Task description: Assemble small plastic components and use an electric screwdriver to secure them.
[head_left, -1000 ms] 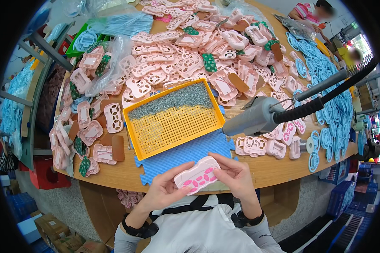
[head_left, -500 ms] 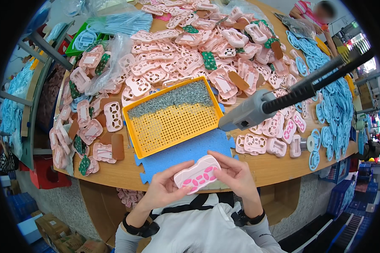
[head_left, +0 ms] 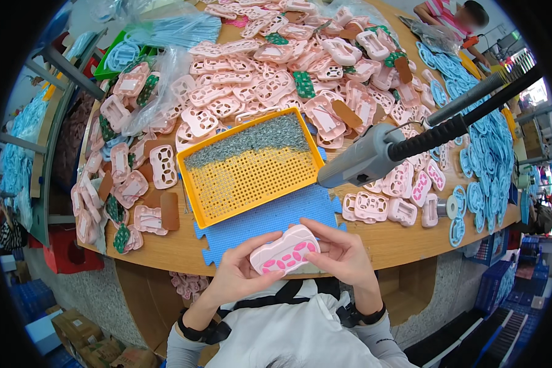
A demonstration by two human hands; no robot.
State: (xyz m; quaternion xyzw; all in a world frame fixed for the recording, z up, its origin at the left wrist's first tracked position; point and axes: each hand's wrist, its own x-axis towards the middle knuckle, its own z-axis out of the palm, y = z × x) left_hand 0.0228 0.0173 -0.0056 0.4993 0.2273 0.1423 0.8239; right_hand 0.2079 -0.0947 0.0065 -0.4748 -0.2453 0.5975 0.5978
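Between my two hands, just past the table's front edge, is a pale pink plastic casing (head_left: 286, 251) with bright pink oval buttons, its button side tilted up. My left hand (head_left: 246, 268) grips its left end, thumb along the lower edge. The right end is in my right hand (head_left: 339, 253), with the thumb on the button face. Some fingers are hidden behind the casing. Beyond my hands lies a blue foam mat (head_left: 270, 224), partly under a yellow perforated tray (head_left: 227, 216). Small metal screws (head_left: 251, 147) fill the tray's far side.
A grey power screwdriver (head_left: 359, 153) hangs right of the tray. Pink casing parts (head_left: 276, 86) cover the table's far side, with green circuit boards (head_left: 303, 84) among them. Blue plastic parts (head_left: 481, 147) lie along the right. Another person (head_left: 451, 18) is at the far right.
The pink casing has tipped slightly in my fingers, and my right thumb has shifted down a little. At the far right, the other person's arm has moved.
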